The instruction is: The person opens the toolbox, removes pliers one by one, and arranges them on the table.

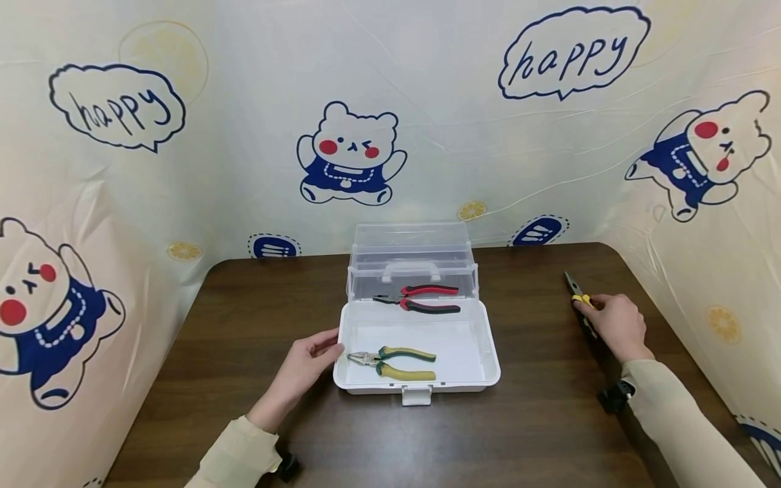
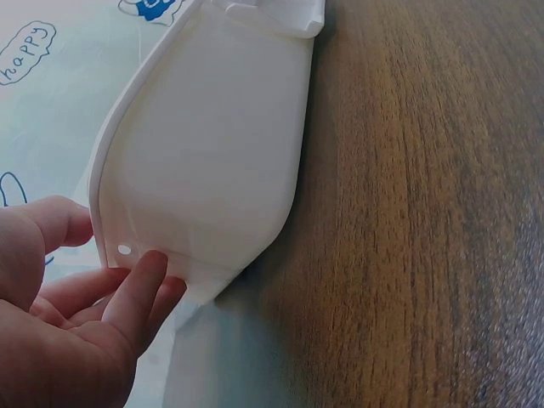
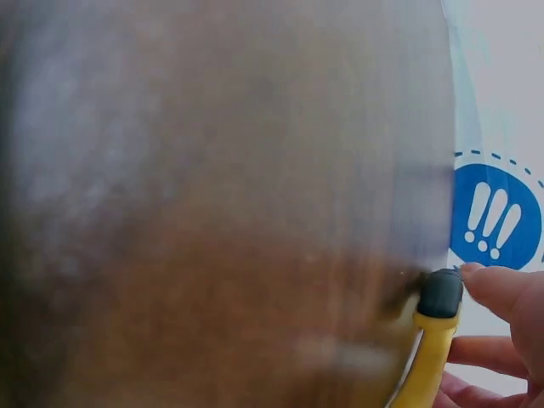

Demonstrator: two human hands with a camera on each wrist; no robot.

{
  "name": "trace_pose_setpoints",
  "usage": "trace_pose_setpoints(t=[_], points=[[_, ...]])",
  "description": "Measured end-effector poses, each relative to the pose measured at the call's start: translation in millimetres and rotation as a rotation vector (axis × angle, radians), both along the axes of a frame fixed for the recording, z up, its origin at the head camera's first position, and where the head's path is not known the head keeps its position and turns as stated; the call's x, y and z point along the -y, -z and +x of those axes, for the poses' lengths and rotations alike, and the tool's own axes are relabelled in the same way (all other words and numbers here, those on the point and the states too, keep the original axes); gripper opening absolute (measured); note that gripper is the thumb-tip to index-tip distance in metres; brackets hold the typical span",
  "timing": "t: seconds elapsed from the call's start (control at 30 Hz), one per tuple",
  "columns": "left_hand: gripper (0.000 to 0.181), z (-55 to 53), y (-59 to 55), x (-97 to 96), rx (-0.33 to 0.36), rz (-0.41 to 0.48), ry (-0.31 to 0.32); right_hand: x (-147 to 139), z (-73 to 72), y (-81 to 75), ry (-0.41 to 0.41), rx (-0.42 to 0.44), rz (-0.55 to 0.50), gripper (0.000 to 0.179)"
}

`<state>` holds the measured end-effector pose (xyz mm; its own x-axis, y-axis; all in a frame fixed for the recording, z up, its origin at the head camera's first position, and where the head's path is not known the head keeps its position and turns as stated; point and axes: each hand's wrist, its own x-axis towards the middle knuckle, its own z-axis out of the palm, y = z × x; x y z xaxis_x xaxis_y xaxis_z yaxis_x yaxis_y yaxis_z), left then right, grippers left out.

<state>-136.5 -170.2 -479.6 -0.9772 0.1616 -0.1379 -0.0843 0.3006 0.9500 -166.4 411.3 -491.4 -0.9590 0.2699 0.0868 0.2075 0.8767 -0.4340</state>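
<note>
A white toolbox (image 1: 468,385) stands with its clear lid (image 1: 412,237) raised at the back. Green-and-yellow pliers (image 1: 407,373) lie in its front part. Red-and-black pliers (image 1: 430,309) are at its back, overlapping the lid in the head view. At the box's left side, my left hand (image 1: 314,358) pinches the rim; the left wrist view shows its thumb and fingers on either side of the white wall (image 2: 212,127). Off to the right, my right hand (image 1: 616,327) grips yellow-and-black pliers (image 1: 576,290) by the handles, their pointed nose facing away from me. A yellow handle (image 3: 425,365) shows in the right wrist view.
The dark wooden table (image 1: 518,440) carries the box near its middle. A printed curtain (image 1: 427,81) with bears and lettering surrounds the table's back and sides. The box's latch (image 1: 417,396) juts out at the front.
</note>
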Motion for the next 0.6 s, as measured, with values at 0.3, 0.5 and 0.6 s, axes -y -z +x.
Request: trace_pose_setpoints(t=[0.3,0.5,0.6], points=[[0.043,0.2,-0.4,-0.3,0.005,-0.005,-0.008,11.3,-3.8,-18.7,-0.033,-0.054,0.041,0.052],[0.044,0.7,-0.7,0.3,0.005,0.002,-0.006,41.8,-8.4,-47.6,-0.144,-0.135,0.002,0.045],[0.044,0.9,-0.4,0.2,0.003,0.004,0.0,59.6,-9.0,-61.3,-0.206,-0.169,-0.026,0.042]])
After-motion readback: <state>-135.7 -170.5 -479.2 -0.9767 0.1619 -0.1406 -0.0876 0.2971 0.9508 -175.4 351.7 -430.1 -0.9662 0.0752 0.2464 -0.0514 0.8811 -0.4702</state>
